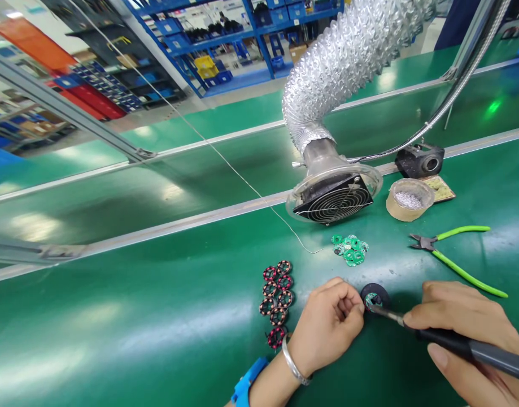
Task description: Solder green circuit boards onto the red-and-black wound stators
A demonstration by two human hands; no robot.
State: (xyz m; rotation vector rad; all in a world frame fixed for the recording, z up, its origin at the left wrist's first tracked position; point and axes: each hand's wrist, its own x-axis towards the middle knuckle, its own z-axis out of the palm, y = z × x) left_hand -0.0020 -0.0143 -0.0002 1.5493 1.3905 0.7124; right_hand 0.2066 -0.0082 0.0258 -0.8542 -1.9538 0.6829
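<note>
My right hand (475, 333) grips a soldering iron (462, 343) like a pen, its metal tip reaching left onto a small green circuit board (373, 299). That board sits on a round black part (382, 293) on the bench. At the left edge of the round part, the thumb and forefinger of my left hand (331, 322) are pinched together, their tips touching it. Just left of this hand, several copper-wound motor coil rings (278, 299) lie in two rows. A small heap of green circuit boards (350, 250) lies behind the hands.
Green-handled cutters (458, 254) lie open at right. Behind them stand a round tub of silvery bits (409, 199), a yellow sponge tray (439, 188) and a black iron stand (420, 160). A fan hood (335, 198) on a foil duct (348, 68) hangs low; thin wire (242, 178) slants down.
</note>
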